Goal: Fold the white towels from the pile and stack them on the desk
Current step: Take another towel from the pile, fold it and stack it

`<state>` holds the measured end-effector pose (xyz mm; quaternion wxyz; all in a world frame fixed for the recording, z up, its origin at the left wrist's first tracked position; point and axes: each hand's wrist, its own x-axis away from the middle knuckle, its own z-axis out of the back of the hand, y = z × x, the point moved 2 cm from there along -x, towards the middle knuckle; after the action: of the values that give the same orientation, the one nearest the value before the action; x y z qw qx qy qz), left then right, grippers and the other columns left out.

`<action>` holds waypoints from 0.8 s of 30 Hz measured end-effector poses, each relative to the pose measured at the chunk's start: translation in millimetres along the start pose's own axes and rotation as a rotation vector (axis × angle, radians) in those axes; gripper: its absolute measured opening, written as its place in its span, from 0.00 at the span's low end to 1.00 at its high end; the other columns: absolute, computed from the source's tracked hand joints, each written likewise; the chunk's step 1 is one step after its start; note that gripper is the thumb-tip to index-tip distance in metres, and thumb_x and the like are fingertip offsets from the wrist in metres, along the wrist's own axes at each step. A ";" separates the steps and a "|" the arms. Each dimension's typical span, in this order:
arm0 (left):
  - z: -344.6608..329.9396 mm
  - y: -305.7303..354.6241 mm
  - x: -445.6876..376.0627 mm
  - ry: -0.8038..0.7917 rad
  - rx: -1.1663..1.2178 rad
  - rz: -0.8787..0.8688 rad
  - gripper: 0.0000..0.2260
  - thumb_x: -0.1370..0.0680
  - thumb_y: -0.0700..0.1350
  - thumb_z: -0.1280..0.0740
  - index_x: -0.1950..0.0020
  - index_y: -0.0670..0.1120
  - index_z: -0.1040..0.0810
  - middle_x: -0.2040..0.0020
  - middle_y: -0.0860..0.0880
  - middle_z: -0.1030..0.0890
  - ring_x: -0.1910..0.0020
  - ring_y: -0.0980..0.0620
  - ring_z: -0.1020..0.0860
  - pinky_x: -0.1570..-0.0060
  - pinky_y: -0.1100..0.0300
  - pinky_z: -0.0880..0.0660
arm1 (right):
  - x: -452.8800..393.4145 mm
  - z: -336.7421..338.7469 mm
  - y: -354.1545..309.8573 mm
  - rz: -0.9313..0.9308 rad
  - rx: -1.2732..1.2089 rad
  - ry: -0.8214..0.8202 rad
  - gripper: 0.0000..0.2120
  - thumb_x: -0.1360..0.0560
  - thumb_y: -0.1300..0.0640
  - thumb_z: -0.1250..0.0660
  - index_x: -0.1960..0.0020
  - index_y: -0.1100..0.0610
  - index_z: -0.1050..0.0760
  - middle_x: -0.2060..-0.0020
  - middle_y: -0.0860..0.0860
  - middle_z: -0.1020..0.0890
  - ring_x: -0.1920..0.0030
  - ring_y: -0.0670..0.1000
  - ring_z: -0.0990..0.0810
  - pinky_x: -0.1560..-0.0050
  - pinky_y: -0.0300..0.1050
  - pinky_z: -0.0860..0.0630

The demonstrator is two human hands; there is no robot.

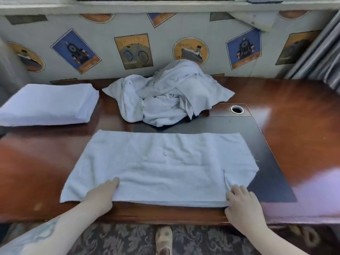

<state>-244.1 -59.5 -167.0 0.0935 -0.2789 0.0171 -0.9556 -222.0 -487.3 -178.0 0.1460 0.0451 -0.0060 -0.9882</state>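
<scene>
A white towel point(161, 166) lies folded lengthwise and flat on the wooden desk point(294, 129) in front of me. My left hand point(102, 195) grips its near edge toward the left, thumb on top and fingers hidden under the cloth. My right hand point(242, 203) pinches the near right corner, fingers curled on the layers. A crumpled pile of white towels point(165, 96) sits at the back centre against the wall. Folded white towels point(46, 104) lie stacked at the back left.
A dark inlay panel point(266, 162) with a round cable hole point(237, 109) lies under the towel's right side. The patterned wall runs behind the desk; grey curtains point(320, 52) hang at the right. Patterned carpet and a shoe point(163, 240) show below the desk edge.
</scene>
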 end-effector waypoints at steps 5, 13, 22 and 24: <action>42.4 34.5 2.7 -0.351 -0.171 0.053 0.26 0.27 0.42 0.36 0.29 0.41 0.35 0.36 0.46 0.25 0.43 0.47 0.22 0.46 0.56 0.24 | 26.2 8.1 -0.8 -0.131 -0.130 0.076 0.10 0.46 0.58 0.29 0.75 0.57 0.31 0.72 0.50 0.31 0.69 0.56 0.30 0.69 0.45 0.39; 53.6 227.9 -19.1 0.182 0.236 -0.423 0.21 0.20 0.44 0.43 0.27 0.51 0.37 0.27 0.51 0.34 0.30 0.49 0.34 0.37 0.56 0.35 | -18.3 6.3 -30.0 -0.008 -0.263 -0.230 0.19 0.22 0.61 0.43 0.33 0.51 0.27 0.29 0.49 0.29 0.31 0.55 0.31 0.32 0.49 0.36; 30.8 299.4 -56.2 0.131 0.090 -0.457 0.29 0.17 0.57 0.51 0.20 0.52 0.60 0.21 0.48 0.66 0.23 0.45 0.67 0.28 0.38 0.62 | 31.3 10.9 10.6 -0.910 -0.273 0.023 0.30 0.41 0.69 0.26 0.39 0.58 0.21 0.36 0.58 0.22 0.37 0.61 0.24 0.45 0.59 0.26; 34.8 313.2 -63.6 0.157 0.092 -0.499 0.29 0.17 0.57 0.51 0.21 0.53 0.61 0.22 0.49 0.68 0.23 0.45 0.68 0.28 0.37 0.63 | 4.7 10.1 -7.5 -0.736 -0.296 -0.011 0.29 0.32 0.66 0.31 0.31 0.53 0.27 0.27 0.55 0.32 0.26 0.58 0.34 0.32 0.57 0.34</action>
<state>-119.9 -354.4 -197.9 -0.1340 -0.1949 -0.0882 -0.9676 -229.6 -481.5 -168.6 -0.2129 0.0173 0.1523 -0.9650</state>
